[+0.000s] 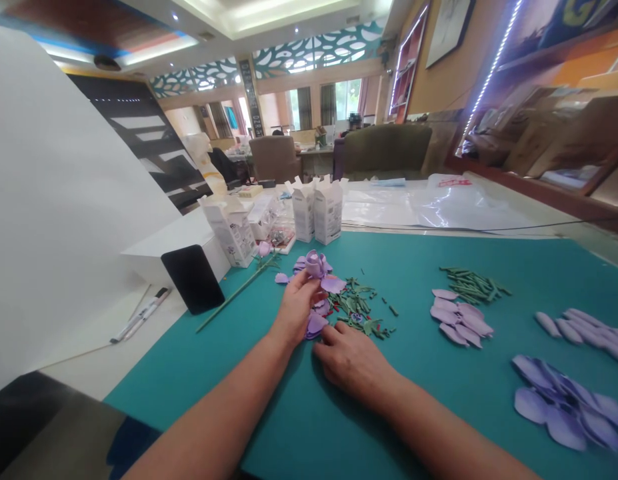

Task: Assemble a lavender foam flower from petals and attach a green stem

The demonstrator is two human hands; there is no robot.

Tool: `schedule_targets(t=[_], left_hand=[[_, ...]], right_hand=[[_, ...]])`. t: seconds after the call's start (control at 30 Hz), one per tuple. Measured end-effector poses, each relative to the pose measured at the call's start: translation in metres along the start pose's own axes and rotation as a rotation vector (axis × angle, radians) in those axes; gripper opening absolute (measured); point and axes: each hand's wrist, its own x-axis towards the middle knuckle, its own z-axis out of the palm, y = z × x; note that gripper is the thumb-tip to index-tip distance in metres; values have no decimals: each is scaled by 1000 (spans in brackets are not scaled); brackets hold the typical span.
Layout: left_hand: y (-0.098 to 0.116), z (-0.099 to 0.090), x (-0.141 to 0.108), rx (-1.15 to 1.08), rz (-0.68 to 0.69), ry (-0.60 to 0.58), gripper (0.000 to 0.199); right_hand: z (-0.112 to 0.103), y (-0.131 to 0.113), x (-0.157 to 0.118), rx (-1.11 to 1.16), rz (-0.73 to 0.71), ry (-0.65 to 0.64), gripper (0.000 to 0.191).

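Observation:
My left hand [299, 303] is closed on a purple artificial flower [317, 265], holding it upright above the mat with its petals spread. My right hand [351, 353] rests low, its fingers curled at the edge of some loose purple petals [316, 325]. The right fingertips are partly hidden, so what they pinch, if anything, cannot be made out. Just beyond that hand lies a loose heap of small green stem pieces [356, 300] with a few red bits among them. To the left, a long green stem [233, 298] ends in a light purple bloom [264, 249].
On the green mat [413, 413] at right lie pale petals [461, 320], green sticks [473, 285], pinkish pieces [593, 331] and larger purple petals [563, 400]. White cartons [329, 210] stand behind. A black tablet-like panel [193, 279] leans at left near pens [141, 317].

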Motion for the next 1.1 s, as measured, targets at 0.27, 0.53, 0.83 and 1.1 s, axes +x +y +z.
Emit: schedule_targets(t=[0.27, 0.53, 0.83, 1.1], left_hand=[[4, -7, -3, -103, -144, -131, 27], [8, -10, -1, -102, -186, -215, 28], [1, -7, 0, -61, -247, -271, 20], [-4, -8, -1, -16, -266, -325, 26]], right_hand=[[-5, 16, -8, 108, 81, 81, 15], [-32, 46, -16, 440, 255, 174, 24], [-43, 65, -21, 292, 358, 430, 18], [-50, 60, -22, 231, 319, 571, 12]])
